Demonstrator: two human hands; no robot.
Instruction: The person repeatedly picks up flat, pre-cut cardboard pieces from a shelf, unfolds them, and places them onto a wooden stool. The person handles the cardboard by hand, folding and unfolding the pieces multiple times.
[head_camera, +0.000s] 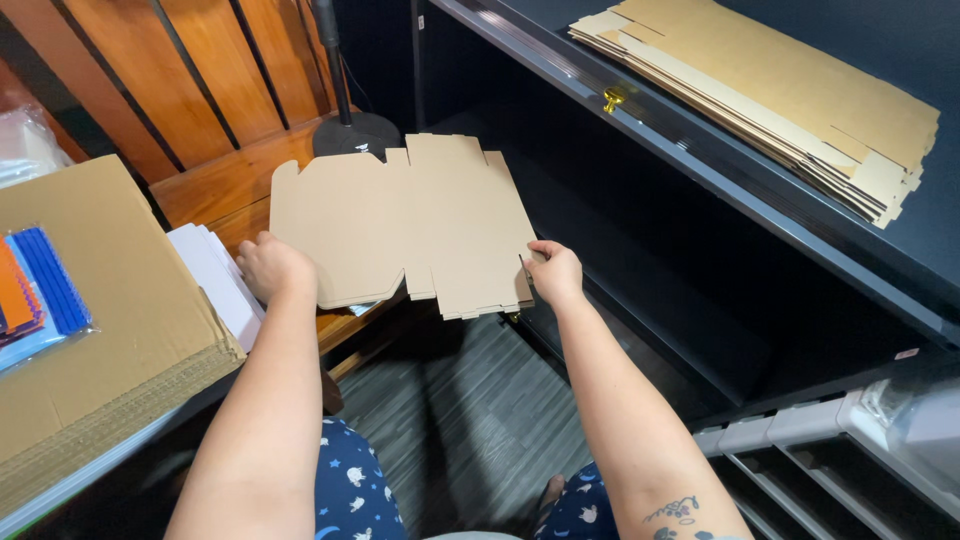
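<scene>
We hold flat die-cut cardboard blank (410, 225) level above wooden bench (215, 185). Left hand (272, 268) grips blank's near-left corner, fingers tucked under. Right hand (556, 273) pinches near-right edge. Hands well apart, each clamped on blank. Stack of white sheets (215, 275) lies just beside left hand. Pile of flat cardboard (95, 330) at left bears blue strips in clear bag (45, 290). Second stack of blanks (770, 95) rests on dark shelf (700, 170) upper right. Black stand base (355, 130) behind blank.

Flat brown die-cut cardboard blank (405, 230), unfolded, tabs and notches along edges, held roughly level in air above wooden surface, gripped at both near corners
</scene>
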